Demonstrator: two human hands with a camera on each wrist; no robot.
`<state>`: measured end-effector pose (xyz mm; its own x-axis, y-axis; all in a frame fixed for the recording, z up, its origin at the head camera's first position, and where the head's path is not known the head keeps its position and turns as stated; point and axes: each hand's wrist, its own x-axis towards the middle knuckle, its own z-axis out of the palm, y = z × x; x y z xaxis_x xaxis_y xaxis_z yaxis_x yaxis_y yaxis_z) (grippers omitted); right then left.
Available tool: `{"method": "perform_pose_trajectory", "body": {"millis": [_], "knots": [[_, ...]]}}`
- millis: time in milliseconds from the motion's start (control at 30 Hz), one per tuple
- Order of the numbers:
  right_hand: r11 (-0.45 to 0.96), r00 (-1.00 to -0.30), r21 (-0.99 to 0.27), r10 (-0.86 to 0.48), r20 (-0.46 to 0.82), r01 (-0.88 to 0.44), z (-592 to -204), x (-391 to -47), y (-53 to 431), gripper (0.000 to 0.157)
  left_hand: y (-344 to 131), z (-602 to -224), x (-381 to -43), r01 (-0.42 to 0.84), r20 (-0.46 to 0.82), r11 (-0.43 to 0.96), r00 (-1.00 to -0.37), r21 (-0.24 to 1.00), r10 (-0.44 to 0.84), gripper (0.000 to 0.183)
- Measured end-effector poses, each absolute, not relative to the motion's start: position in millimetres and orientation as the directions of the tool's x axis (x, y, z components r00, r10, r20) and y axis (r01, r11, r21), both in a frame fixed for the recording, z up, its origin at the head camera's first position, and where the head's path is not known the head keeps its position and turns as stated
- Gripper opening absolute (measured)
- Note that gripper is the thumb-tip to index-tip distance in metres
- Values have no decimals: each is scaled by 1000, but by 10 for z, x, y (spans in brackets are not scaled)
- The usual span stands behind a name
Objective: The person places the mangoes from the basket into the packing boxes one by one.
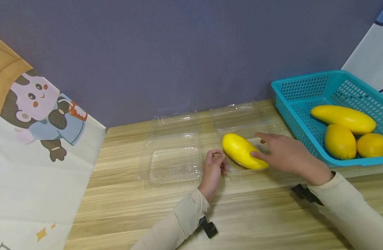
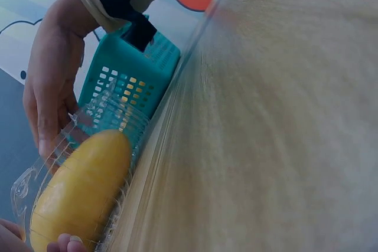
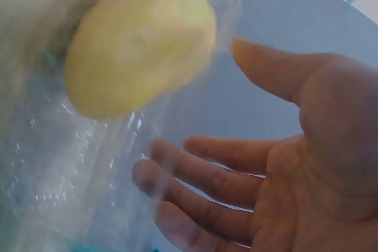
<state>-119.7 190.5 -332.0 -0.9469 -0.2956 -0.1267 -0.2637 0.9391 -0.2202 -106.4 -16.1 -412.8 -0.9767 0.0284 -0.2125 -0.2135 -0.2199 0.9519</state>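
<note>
Thumb and fingers of my left hand are curled in around the near left edge of the right-hand clear plastic clamshell, while my right hand is spread wide with nothing in its grasp.

From the left, I have a pale panel printed with a cartoon monkey holding a red drink with a straw, its lower edge meeting a wood-grain table. Next comes a second clear clamshell, unfolded flat, lid toward the plain grey-blue wall and tray toward me. My left forearm reaches up beside it in a beige sleeve, with a black wrist mount.

Just right of my left fingers is the long yellow mango. It lies aslant in the near tray of the right-hand clamshell, one end up by my left hand, the other angled down toward my right. That clamshell is laid out like its neighbour, lid toward the wall. My right hand is over the tray's right side, thumb apart from the fingers; the right wrist view shows a gap between that hand and the mango.

Farthest right sits a teal plastic basket with perforated walls. It holds another long yellow mango behind two rounder orange-yellow fruits, one on the left, one on the right.
</note>
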Motion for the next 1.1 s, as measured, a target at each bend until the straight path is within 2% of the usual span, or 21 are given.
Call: {"method": "perform_pose_trajectory", "body": {"millis": [133, 400, 667, 867, 1100], "knots": [[938, -951, -248, -281, -130, -243, -3251, -1179, 2000, 81, -163, -4127, -1059, -211, -210, -221, -977, 952, 29, 26], [944, -964, -250, -245, -100, -214, -3138, -1148, 2187, 87, -162, -4132, -1056, -216, -216, -217, -976, 952, 26, 27], [946, -970, -244, -234, -66, -212, -3075, -1157, 2453, 80, -168, -4138, -1060, -213, -212, -219, -977, 952, 30, 27], [951, -977, -236, -212, -35, -198, -3048, -1189, 2530, 81, -171, -4122, -1061, -214, -214, -221, -977, 951, 27, 26], [948, -977, -235, -210, 40, -213, -3085, -1210, 2646, 65, -163, -4139, -1072, -224, -221, -216, -975, 950, 35, 26]]}}
